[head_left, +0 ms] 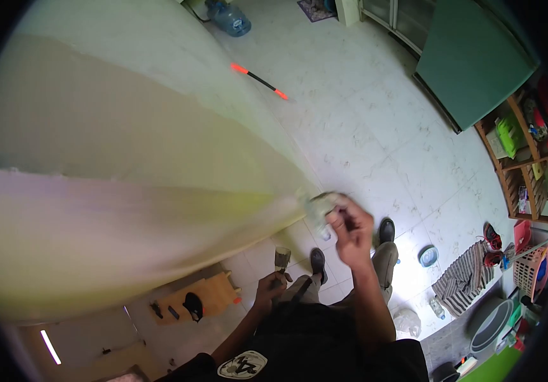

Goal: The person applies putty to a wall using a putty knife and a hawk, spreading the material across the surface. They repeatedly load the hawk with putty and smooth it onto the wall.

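Note:
My right hand (353,230), blurred by motion, is closed on a pale, flat-looking object (318,213) right at the wall surface (178,140); I cannot tell its exact kind. Yellowish and whitish patches run across this wall. Lower down, near my waist, my left hand (270,290) is wrapped round the handle of a putty knife (282,257), its dark, flared blade pointing up and away from me. The blade stands close to the wall's lower edge in this view.
An orange-and-black stick (260,81) lies on the tiled floor by the wall, beyond it a blue water bottle (229,19). A wooden bench (213,294) holds a black cap. Right are a green cabinet (474,60), striped cloth (468,280), pink basket (531,270) and grey basin (491,323).

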Demonstrator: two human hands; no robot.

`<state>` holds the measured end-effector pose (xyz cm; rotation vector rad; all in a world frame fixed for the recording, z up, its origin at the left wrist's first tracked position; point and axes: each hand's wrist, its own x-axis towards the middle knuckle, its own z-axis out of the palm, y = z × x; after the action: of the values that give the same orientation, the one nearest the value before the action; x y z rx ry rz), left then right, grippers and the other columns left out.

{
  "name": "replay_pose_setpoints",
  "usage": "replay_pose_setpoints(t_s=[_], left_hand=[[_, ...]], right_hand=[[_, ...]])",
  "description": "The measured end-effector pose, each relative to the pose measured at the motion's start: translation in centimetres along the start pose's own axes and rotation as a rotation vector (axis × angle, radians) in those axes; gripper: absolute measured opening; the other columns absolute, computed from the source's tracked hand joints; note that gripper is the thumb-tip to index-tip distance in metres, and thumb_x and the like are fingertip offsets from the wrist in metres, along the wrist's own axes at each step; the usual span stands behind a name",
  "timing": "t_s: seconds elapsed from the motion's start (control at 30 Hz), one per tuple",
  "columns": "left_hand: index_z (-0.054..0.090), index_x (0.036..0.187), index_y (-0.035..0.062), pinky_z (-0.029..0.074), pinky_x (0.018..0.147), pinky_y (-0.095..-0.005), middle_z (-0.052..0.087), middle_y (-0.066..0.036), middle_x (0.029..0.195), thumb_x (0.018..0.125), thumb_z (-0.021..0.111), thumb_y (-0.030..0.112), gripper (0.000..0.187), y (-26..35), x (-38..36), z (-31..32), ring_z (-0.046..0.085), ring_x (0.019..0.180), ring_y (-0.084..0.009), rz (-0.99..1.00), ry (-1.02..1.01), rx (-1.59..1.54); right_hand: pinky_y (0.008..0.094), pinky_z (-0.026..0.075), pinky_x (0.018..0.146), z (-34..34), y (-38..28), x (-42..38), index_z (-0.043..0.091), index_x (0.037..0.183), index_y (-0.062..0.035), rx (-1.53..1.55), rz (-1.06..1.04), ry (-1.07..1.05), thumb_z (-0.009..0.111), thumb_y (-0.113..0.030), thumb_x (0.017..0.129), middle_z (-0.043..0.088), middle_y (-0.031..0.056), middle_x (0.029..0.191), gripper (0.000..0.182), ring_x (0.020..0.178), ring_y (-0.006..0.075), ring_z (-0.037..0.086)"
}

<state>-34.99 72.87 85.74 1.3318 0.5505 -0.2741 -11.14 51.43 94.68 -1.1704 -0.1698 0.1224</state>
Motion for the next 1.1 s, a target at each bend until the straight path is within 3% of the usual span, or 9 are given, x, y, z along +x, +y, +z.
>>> replay_pose_setpoints(t_s=[0.07, 0.33, 0.77, 0.8, 0.83, 0.87, 0.93, 1.0, 1.1], left_hand=[[0.061, 0.092, 0.0072, 0.041, 0.065, -0.0221, 0.065, -0.006, 0.109, 0.084, 0.071, 0.011, 0.013, 0.3, 0.1, 0.3, 0.052, 0.076, -0.0065, -0.036, 0.019, 0.005], [0.061, 0.091, 0.0051, 0.041, 0.065, -0.0227, 0.064, -0.008, 0.107, 0.084, 0.070, 0.014, 0.015, -0.3, 0.5, 1.7, 0.052, 0.073, -0.0070, -0.028, 0.022, -0.023], [0.062, 0.094, 0.0055, 0.044, 0.065, -0.0236, 0.065, -0.006, 0.106, 0.086, 0.070, 0.014, 0.014, -0.3, 1.1, 7.6, 0.052, 0.072, -0.0065, 0.063, 0.188, -0.015], [0.063, 0.095, 0.0057, 0.046, 0.067, -0.0241, 0.066, -0.004, 0.107, 0.087, 0.070, 0.013, 0.013, 0.1, 0.8, 9.1, 0.053, 0.075, -0.0066, 0.055, 0.213, -0.021], [0.063, 0.096, 0.0052, 0.046, 0.067, -0.0233, 0.066, -0.004, 0.105, 0.088, 0.070, 0.013, 0.013, 0.7, 0.6, 10.9, 0.054, 0.074, -0.0063, 0.052, 0.251, -0.008], [0.063, 0.096, 0.0051, 0.046, 0.067, -0.0232, 0.066, -0.004, 0.105, 0.088, 0.070, 0.013, 0.013, 0.9, 0.3, 12.7, 0.054, 0.074, -0.0061, 0.051, 0.294, -0.034], [0.063, 0.096, 0.0048, 0.046, 0.066, -0.0231, 0.067, -0.003, 0.104, 0.089, 0.070, 0.013, 0.013, 1.3, 0.2, 16.1, 0.054, 0.075, -0.0058, 0.059, 0.358, -0.082], [0.064, 0.096, 0.0052, 0.044, 0.065, -0.0229, 0.067, -0.004, 0.103, 0.089, 0.070, 0.013, 0.012, 3.3, -0.4, 20.3, 0.054, 0.075, -0.0054, 0.036, 0.357, -0.069], [0.064, 0.094, 0.0057, 0.042, 0.063, -0.0221, 0.067, -0.004, 0.102, 0.089, 0.071, 0.012, 0.011, 5.6, -0.6, 24.5, 0.054, 0.074, -0.0054, 0.024, 0.341, 0.002]], right_hand=[[0.0279, 0.046, 0.068, -0.6, 0.1, 1.4, 0.067, 0.119, 0.0037, -0.033, 0.124, 0.162, 0.063, -0.017, 0.101, 0.066, 0.0053, 0.085, 0.028, 0.074, 0.0092, 0.056], [0.0278, 0.042, 0.056, 0.5, 6.1, 7.3, 0.072, 0.092, 0.0071, -0.056, 0.453, -0.032, 0.064, -0.026, 0.100, 0.065, 0.0034, 0.068, 0.035, 0.061, 0.0074, 0.051], [0.0265, 0.028, 0.048, 5.8, -17.4, 10.9, 0.068, 0.080, 0.0024, 0.105, -0.011, -0.166, 0.067, -0.025, 0.100, 0.048, -0.0074, 0.059, 0.034, 0.055, 0.0028, 0.036], [0.0242, 0.030, 0.051, 4.2, -18.9, 11.3, 0.071, 0.088, 0.0020, 0.206, 0.002, -0.144, 0.067, -0.024, 0.100, 0.053, -0.0072, 0.065, 0.029, 0.059, 0.0027, 0.039], [0.0232, 0.051, 0.075, 1.4, -18.6, 12.2, 0.071, 0.117, 0.0018, 0.192, 0.044, -0.144, 0.065, -0.020, 0.099, 0.072, 0.0036, 0.099, 0.029, 0.082, 0.0076, 0.063], [0.0259, 0.053, 0.081, -2.1, -16.1, 12.9, 0.066, 0.124, 0.0030, -0.256, -0.265, -0.102, 0.066, -0.018, 0.097, 0.068, 0.0077, 0.113, 0.035, 0.093, 0.0133, 0.065], [0.0320, 0.054, 0.091, -7.3, -11.9, 13.3, 0.057, 0.132, 0.0074, -0.119, -0.042, -0.130, 0.064, -0.013, 0.096, 0.066, 0.0141, 0.124, 0.042, 0.103, 0.0235, 0.068], [0.0344, 0.055, 0.085, -12.3, -7.2, 12.7, 0.058, 0.128, 0.0077, 0.581, 0.560, 0.124, 0.053, -0.017, 0.102, 0.067, 0.0126, 0.116, 0.036, 0.098, 0.0214, 0.068], [0.0342, 0.055, 0.084, -19.8, 0.3, 8.9, 0.059, 0.127, 0.0062, 0.476, 0.702, 0.059, 0.051, -0.018, 0.103, 0.067, 0.0117, 0.114, 0.034, 0.097, 0.0208, 0.068]])
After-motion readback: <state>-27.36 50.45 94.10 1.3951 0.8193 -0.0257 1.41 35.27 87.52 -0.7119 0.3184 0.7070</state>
